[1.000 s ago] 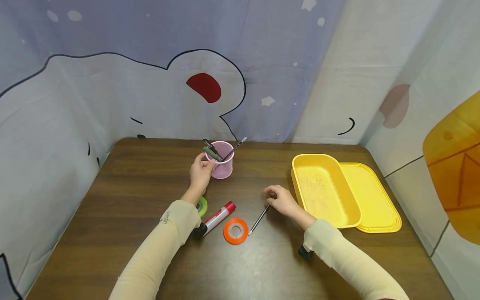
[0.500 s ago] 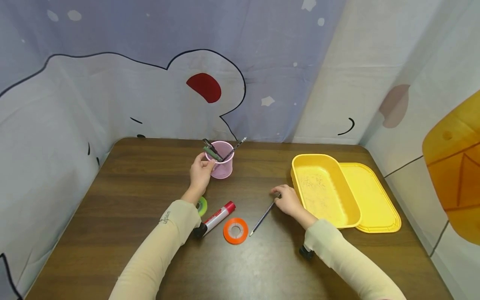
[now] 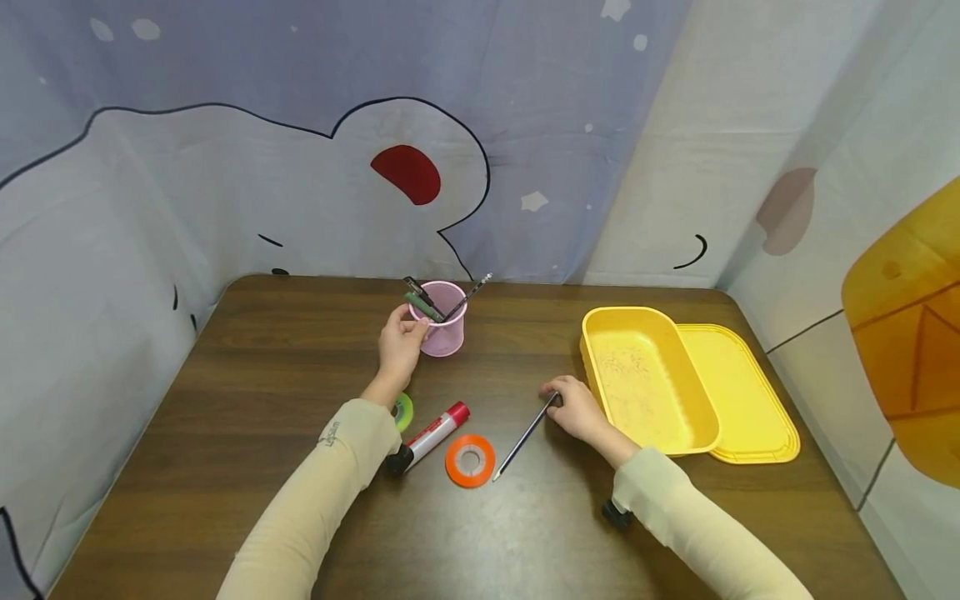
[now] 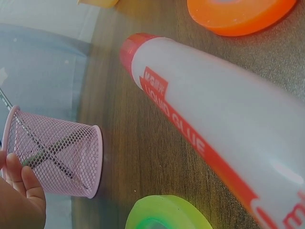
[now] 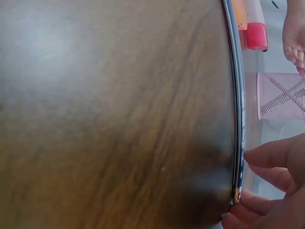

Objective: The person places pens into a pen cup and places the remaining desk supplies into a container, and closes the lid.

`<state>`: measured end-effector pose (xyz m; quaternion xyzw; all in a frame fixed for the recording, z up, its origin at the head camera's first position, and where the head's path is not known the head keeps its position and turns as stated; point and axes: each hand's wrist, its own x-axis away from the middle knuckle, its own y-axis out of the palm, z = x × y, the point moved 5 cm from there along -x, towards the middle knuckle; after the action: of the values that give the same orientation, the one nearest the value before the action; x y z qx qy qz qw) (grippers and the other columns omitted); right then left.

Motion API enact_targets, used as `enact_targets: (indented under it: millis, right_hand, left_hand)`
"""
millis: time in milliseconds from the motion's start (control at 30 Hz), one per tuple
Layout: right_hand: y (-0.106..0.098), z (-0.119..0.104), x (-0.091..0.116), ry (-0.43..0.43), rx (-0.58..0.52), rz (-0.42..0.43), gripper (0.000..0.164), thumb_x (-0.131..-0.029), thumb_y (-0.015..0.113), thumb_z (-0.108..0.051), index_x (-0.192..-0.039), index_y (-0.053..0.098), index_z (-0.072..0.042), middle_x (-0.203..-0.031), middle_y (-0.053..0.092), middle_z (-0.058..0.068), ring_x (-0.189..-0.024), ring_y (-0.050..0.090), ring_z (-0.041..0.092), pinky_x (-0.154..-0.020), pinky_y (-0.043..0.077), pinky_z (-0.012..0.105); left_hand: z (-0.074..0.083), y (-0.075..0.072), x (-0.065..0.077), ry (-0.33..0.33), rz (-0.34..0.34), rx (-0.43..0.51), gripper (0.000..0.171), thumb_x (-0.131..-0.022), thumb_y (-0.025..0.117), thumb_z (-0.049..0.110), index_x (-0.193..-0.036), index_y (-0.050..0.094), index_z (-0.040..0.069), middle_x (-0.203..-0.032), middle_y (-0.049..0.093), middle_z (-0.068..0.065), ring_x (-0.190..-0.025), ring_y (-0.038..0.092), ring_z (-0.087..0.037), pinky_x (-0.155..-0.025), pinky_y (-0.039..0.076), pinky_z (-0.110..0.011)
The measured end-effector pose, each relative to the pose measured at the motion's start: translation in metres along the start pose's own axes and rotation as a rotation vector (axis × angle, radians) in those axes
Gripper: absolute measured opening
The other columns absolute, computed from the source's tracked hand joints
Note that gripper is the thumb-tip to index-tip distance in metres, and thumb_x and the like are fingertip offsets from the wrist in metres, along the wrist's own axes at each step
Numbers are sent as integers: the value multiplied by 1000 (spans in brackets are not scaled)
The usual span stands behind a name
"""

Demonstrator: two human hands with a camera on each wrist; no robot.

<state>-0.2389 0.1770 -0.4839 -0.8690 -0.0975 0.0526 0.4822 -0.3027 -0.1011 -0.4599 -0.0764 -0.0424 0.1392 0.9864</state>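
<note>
My left hand [image 3: 399, 348] grips the near rim of a pink mesh pen cup [image 3: 444, 340], thumb and fingers on either side of the wall. The cup stands upright at the back of the table, holding a patterned pencil [image 3: 472, 296], a green pen [image 3: 424, 307] and a black pen. My right hand [image 3: 579, 410] pinches a dark pencil [image 3: 525, 437] near its far end. This pencil slants toward me, its sharpened tip just right of the orange tape roll [image 3: 454, 462]. In the right wrist view, thumb and fingertips meet around the pencil [image 5: 240, 124] near its end.
A red-capped liquid glue bottle [image 3: 435, 433] lies left of the orange tape. Partly under my left sleeve sits a green tape roll [image 3: 406, 412]. Right of my right hand stands a yellow box [image 3: 652, 383], its lid [image 3: 750, 400] beside it. A printed curtain hangs behind the table.
My right hand has shifted slightly right and now pinches the pencil's far end. The pencil's tip has moved a little toward me. My left hand stays on the cup.
</note>
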Motion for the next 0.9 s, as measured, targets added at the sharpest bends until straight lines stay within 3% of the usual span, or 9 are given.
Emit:
enact_targets:
  millis: [233, 467, 700, 900]
  right_hand:
    - [3, -6, 6, -81, 21, -19, 23, -69, 64, -1, -91, 66, -7, -102, 58, 14, -99, 51, 31, -86, 39, 43]
    - [7, -8, 11, -188, 100, -50, 21, -69, 67, -4, -88, 67, -10, -90, 56, 6, -87, 49, 24, -77, 39, 36]
    - [8, -14, 16, -350, 148, -94, 15, -67, 70, -7, -80, 66, -13, -81, 53, 1, -78, 47, 19, -70, 39, 31]
    - [11, -17, 18, -405, 196, -180, 10, -70, 70, -11, -76, 64, -17, -77, 49, -3, -75, 44, 14, -67, 37, 27]
  left_hand:
    - [1, 0, 0, 8, -2, -4, 47, -87, 54, 16, -130, 39, 5, -94, 61, -21, -80, 58, -25, -63, 44, -18]
    - [3, 0, 2, 9, -1, -30, 48, -87, 54, 18, -131, 38, 5, -93, 61, -19, -70, 54, -10, -64, 45, -19]
    - [3, 0, 2, 3, -1, -15, 49, -87, 54, 17, -131, 38, 5, -94, 61, -19, -80, 58, -23, -63, 45, -17]
    - [2, 1, 1, 6, 6, -14, 49, -87, 54, 17, -131, 38, 4, -94, 61, -20, -83, 58, -26, -64, 44, -17]
